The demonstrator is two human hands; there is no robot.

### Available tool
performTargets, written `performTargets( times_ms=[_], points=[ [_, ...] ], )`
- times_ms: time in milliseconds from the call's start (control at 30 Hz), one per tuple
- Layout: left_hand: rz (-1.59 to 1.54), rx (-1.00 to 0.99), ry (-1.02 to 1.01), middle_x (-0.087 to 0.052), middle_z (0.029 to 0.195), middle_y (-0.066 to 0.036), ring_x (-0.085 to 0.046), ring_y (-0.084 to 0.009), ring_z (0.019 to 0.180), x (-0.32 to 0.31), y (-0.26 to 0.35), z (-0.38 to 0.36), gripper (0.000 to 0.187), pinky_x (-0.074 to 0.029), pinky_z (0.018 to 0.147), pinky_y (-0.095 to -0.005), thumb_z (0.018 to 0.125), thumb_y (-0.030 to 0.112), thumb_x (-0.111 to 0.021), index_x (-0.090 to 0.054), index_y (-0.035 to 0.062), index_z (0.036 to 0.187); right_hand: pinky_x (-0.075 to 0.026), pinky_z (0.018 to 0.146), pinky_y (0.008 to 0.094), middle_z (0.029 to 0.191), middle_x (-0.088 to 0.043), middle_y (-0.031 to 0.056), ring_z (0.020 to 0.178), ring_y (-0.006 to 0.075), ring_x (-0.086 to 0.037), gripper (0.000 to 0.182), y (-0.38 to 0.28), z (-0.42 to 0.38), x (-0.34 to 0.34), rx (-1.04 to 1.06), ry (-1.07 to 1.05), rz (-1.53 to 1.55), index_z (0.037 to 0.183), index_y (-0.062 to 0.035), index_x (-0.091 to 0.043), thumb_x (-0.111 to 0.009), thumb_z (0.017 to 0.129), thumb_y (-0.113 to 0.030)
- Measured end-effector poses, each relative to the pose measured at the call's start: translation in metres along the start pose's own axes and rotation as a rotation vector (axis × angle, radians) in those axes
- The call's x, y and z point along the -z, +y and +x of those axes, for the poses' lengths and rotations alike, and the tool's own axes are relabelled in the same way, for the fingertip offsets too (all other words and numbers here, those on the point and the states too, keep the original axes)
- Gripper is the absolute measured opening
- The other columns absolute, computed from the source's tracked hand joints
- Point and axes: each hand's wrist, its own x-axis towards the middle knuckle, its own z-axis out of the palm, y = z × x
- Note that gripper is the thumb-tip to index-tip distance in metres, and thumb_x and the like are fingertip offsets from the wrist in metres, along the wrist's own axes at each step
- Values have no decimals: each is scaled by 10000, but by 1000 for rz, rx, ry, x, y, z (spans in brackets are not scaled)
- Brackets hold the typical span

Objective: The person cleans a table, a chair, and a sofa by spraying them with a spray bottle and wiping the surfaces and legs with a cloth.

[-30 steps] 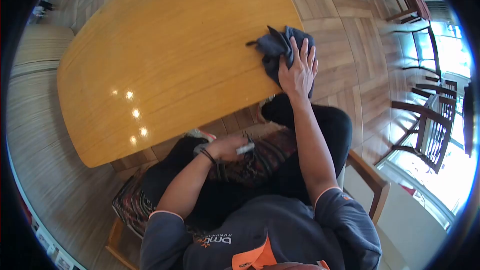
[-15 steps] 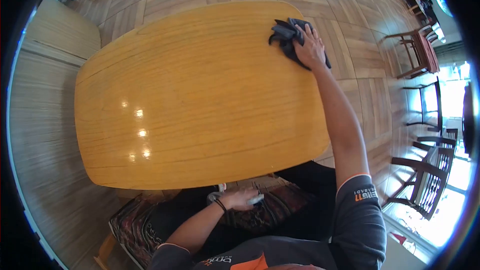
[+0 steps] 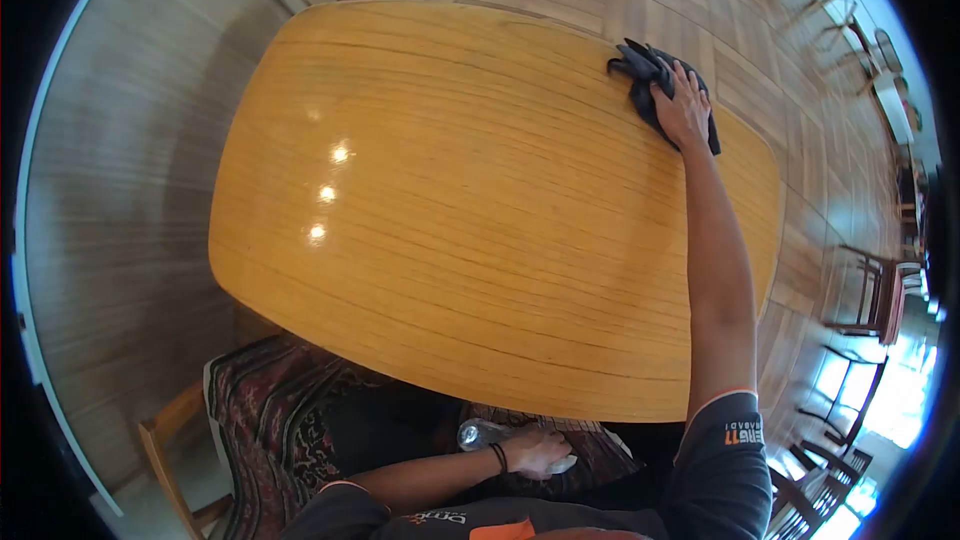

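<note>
My right hand (image 3: 684,112) reaches across the wooden table (image 3: 470,200) and presses a dark grey cloth (image 3: 646,92) onto its far edge, left of the far right corner. The cloth is bunched on its left side, and part of it hangs at the table's edge. Low over the patterned seat, close to the near edge of the table, my left hand (image 3: 536,452) is closed around a clear plastic bottle (image 3: 482,434). A whitish part of it shows past my fingers; the middle is hidden by the hand.
A wood-panelled wall (image 3: 130,190) rises at the left. Around my legs is the patterned bench seat (image 3: 265,400), with a wooden chair frame (image 3: 170,425) beside it. Several chairs stand to the right, including one with a reddish seat (image 3: 888,300).
The view has turned and shifted, so the table sits differently in it. My right hand and the cloth have gone from the right end to the far edge. My left hand still holds the bottle.
</note>
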Motion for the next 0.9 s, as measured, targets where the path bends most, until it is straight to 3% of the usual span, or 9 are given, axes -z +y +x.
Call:
performTargets(
  times_ms=[200, 333, 433, 467, 667, 900],
  points=[
    [129, -16, 68, -595, 1024, -157, -654, -347, 928, 18, 25, -27, 273, -547, 686, -539, 938, 296, -537, -573, 66, 1080, -193, 1211, 489, 1617, -309, 66, 1498, 315, -248, 595, -134, 18, -18, 168, -56, 24, 1528, -321, -378, -479, 971, -504],
    [-26, 42, 82, -592, 1014, -150, -644, -318, 960, 44, 30, -47, 283, -554, 661, -470, 940, 313, -552, -575, 57, 1060, -178, 1218, 495, 1627, -284, 68, 1506, 321, -224, 607, -207, 27, -27, 223, -102, 16, 1537, -322, -359, -461, 972, -518],
    [42, -8, 410, -610, 933, -138, -670, -284, 889, 48, 32, -62, 316, -559, 659, -479, 882, 303, -616, -606, 47, 1066, -173, 1220, 497, 1632, -273, 65, 1510, 325, -212, 613, -251, 35, -33, 277, -115, 10, 1539, -319, -355, -458, 971, -523],
    [-36, 13, 331, -610, 895, -120, -659, -264, 842, 67, 37, -76, 277, -546, 641, -457, 935, 308, -564, -626, 48, 1012, -173, 1220, 498, 1633, -270, 65, 1511, 328, -208, 615, -269, 37, -38, 297, -120, 3, 1540, -318, -354, -458, 970, -525],
    [-60, -73, 702, -586, 882, -77, -614, -224, 830, 73, 29, -108, 231, -489, 639, -406, 929, 299, -548, -635, 86, 960, -168, 1220, 501, 1637, -260, 68, 1512, 341, -197, 622, -370, 41, -47, 428, -131, 29, 1542, -316, -350, -454, 968, -534],
    [181, -4, 775, -572, 872, -57, -588, -196, 795, 50, 28, -101, 218, -455, 616, -397, 888, 293, -565, -631, 87, 921, -220, 1194, 521, 1586, -354, 85, 1480, 331, -267, 619, -474, -39, -50, 800, -85, 118, 1505, -268, -416, -557, 933, -459]
  ],
)
